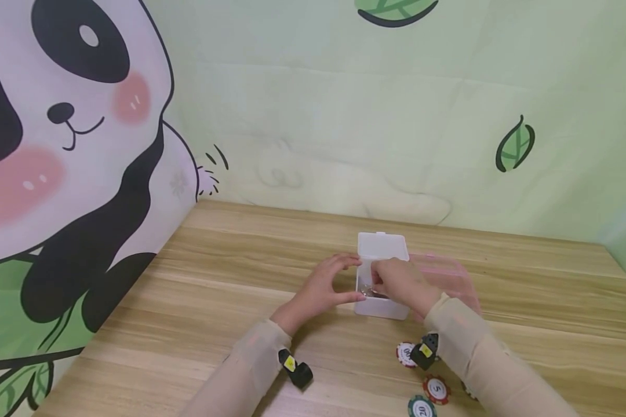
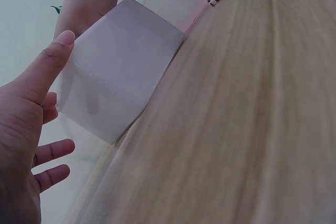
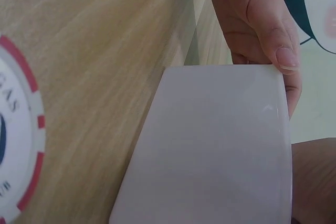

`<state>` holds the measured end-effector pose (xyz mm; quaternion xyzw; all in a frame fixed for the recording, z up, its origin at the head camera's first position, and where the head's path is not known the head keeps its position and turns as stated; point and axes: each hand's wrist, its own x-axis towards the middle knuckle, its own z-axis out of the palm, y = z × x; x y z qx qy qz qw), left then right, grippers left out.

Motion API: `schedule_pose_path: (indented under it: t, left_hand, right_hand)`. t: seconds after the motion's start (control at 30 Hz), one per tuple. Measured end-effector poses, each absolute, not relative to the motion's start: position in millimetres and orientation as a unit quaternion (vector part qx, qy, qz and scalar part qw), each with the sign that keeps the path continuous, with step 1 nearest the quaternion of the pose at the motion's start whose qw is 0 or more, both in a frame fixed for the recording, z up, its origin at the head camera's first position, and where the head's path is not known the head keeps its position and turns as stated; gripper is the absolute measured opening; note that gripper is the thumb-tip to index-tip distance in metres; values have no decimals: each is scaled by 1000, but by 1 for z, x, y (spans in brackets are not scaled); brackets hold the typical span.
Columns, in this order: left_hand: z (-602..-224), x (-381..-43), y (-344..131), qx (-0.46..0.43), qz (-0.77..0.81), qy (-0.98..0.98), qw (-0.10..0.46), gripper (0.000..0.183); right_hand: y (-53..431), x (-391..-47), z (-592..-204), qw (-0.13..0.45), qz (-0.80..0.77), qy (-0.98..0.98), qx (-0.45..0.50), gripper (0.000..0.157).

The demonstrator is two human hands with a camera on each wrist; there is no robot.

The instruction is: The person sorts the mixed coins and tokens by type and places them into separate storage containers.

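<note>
A small white plastic box (image 1: 381, 308) stands on the wooden table with its lid (image 1: 381, 245) raised at the far side. My left hand (image 1: 318, 286) holds the box at its left side, thumb on the near rim and index finger toward the far end. In the left wrist view, the other fingers (image 2: 55, 151) stick out beyond the box. My right hand (image 1: 399, 281) reaches down into it with bent fingers. Beside those fingertips lie small shiny metallic pieces (image 1: 366, 291). The box wall hides the right fingertips in both wrist views, so I cannot tell what they hold.
A translucent pink case (image 1: 448, 275) lies right of the box, partly behind the right forearm. Several poker chips, among them a red one (image 1: 436, 389) and a green one (image 1: 422, 407), lie nearer, by the right sleeve. A panda-printed backdrop (image 1: 313, 116) rises behind the table.
</note>
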<state>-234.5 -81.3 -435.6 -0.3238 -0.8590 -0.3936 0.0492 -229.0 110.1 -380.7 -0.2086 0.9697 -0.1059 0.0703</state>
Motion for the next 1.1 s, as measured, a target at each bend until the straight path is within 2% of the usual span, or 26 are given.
schedule_pose_path:
  t: [0.4,0.7,0.9,1.1]
  left_hand:
    - [-435,-234,-80,-320,-398,-858,50,63]
    - [-437,-233,-80,-302,-399,-865,28,66]
    - [-439,-233,-79,-310,-401,-862,34,65]
    - [-437,-234,-80,-315,-397,-861,42,64]
  right_hand:
    - [115,-227,-376,54,-120,967,-217,11]
    - [121,-218,-372,33,-146,963,-223,10]
    - [130,-209,-369,52,-195,955,-215,9]
    - [142,-197,-365,32,-242,942,-230,16]
